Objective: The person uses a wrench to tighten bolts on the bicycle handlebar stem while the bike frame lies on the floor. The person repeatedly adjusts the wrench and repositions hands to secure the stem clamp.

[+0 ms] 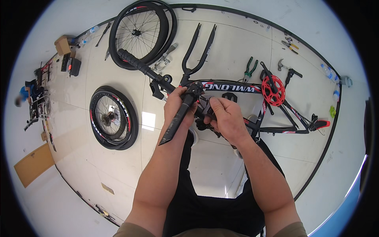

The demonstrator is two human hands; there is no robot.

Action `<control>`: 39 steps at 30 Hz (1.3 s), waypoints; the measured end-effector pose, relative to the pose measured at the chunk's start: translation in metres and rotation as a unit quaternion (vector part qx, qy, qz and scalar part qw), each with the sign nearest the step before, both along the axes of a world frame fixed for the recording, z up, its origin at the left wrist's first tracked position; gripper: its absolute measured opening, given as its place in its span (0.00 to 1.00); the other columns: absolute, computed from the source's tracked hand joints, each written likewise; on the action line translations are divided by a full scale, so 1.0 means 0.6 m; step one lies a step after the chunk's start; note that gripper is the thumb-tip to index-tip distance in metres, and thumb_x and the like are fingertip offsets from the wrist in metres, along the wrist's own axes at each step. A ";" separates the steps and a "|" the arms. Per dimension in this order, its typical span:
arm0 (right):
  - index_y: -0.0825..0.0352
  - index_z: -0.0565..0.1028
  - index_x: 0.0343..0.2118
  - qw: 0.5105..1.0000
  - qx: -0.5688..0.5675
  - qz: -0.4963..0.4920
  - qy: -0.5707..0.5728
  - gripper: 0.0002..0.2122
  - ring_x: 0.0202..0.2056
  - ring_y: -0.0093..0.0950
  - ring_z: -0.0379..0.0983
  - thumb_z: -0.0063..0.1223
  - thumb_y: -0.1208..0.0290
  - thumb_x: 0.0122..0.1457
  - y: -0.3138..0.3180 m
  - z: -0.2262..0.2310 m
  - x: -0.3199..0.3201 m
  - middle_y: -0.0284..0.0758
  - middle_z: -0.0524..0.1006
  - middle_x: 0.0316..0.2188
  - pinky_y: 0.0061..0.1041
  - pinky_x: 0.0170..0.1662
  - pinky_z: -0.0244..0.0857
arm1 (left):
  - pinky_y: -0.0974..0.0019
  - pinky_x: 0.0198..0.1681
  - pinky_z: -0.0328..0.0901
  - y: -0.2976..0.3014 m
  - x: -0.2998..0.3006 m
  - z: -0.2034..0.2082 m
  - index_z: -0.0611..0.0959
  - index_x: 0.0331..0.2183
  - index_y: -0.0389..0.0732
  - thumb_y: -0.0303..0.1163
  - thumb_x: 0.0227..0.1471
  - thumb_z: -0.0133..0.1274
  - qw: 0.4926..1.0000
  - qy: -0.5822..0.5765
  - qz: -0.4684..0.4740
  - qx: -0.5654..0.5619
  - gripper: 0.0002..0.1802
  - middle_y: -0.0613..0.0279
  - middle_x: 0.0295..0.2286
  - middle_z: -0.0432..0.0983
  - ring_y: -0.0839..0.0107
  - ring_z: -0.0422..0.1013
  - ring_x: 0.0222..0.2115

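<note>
The left hand (pixel 177 103) gripped a black handlebar (pixel 181 113) while the right hand (pixel 227 119) pinched a dark part (pixel 208 110) beside it, seemingly mid-adjustment, next calling for a steady bar, the bicycle frame (pixel 241 87) stretching off to their right.

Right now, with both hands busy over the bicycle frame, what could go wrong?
The small dark part pinched in the right hand could slip and scratch the frame. The black handlebar, held by the left hand, might swing; its far end overlaps the upper wheel in view, so a knock seems possible, though the actual gap can't be judged.
</note>
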State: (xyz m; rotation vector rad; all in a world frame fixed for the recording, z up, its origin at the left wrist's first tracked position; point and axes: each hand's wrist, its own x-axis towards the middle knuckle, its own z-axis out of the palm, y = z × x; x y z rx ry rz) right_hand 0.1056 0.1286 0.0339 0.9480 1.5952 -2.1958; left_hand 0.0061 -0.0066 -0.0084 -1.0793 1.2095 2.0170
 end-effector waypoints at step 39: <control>0.72 0.78 0.39 0.999 -0.036 0.026 -0.009 0.12 0.20 0.16 0.67 0.50 0.66 0.69 0.007 -0.008 0.001 0.32 0.77 0.22 0.20 0.23 0.60 | 0.68 0.20 0.66 0.007 0.001 0.002 0.77 0.35 0.37 0.30 0.58 0.54 1.000 -0.008 -0.003 -0.014 0.07 0.59 0.27 0.76 0.69 0.74 0.24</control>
